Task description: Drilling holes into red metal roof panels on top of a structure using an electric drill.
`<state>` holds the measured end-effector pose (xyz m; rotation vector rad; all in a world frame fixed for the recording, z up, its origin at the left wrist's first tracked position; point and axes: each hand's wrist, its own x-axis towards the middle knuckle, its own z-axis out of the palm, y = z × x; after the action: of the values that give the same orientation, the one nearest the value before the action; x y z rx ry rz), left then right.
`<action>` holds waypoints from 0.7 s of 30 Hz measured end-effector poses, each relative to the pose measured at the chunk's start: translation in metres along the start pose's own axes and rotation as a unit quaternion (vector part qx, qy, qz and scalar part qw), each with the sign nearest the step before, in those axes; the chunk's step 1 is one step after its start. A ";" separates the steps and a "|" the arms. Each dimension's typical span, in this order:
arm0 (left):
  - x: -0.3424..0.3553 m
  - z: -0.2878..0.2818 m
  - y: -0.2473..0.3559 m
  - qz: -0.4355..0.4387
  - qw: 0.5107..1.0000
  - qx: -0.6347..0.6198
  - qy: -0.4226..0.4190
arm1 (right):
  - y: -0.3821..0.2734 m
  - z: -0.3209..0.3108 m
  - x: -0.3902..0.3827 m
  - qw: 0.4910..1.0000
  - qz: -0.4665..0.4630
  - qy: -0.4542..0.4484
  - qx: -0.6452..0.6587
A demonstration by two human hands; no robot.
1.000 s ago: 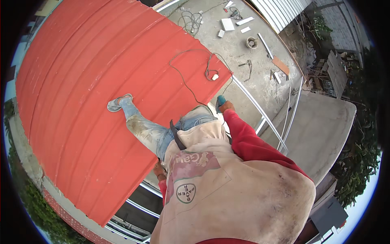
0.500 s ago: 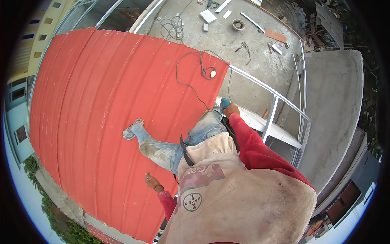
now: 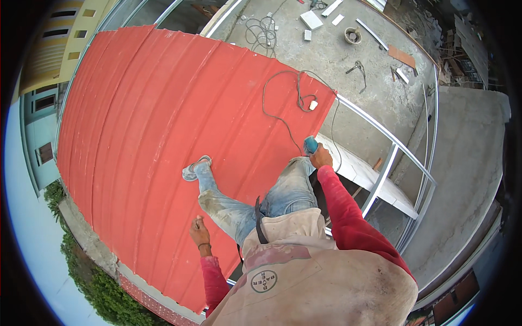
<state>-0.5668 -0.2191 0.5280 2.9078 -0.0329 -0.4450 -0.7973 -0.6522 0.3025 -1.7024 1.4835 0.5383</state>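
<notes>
Roof sheet (image 3: 163,125): ribbed metal, red painted, matt with faint sheen. Power tool (image 3: 310,144): teal plastic housing, smooth. Cable (image 3: 283,108): dark rubbery sheath. Frame rails (image 3: 389,163): bare pale metal, smooth. Floor below (image 3: 348,70): rough grey concrete. Jeans (image 3: 272,195): faded, stained denim cloth.

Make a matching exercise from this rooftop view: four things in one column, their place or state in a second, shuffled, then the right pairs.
Things
1. right hand
2. left hand
3. white plug block
4. small round bucket

Places or states
A. lies on the red roof sheet near its edge, on the cable
B. stands on the concrete floor below
C. grips a teal power tool
D. is low beside the hip, over the red sheet; it may pinch something small

Pairs: 1-C, 2-D, 3-A, 4-B
</notes>
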 end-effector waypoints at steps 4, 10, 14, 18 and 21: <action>-0.046 -0.008 -0.047 -0.085 0.994 -0.025 0.062 | -0.004 -0.006 0.013 0.998 -0.020 -0.012 -0.058; -0.158 0.018 -0.125 -0.240 0.968 -0.032 0.061 | 0.000 -0.017 0.035 0.993 -0.060 0.002 -0.101; -0.214 0.061 -0.140 -0.334 0.940 -0.034 0.057 | 0.002 -0.034 0.055 0.983 -0.098 -0.008 -0.154; -0.261 0.106 -0.134 -0.407 0.911 -0.062 0.025 | -0.019 -0.049 0.049 0.969 -0.113 0.011 -0.220; -0.271 0.140 -0.137 -0.436 0.895 -0.090 0.008 | -0.038 -0.050 0.049 0.959 -0.129 0.008 -0.252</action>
<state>-0.8685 -0.0977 0.4489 2.5747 1.2724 -0.5040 -0.7588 -0.7222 0.3067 -2.2570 1.1648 0.8076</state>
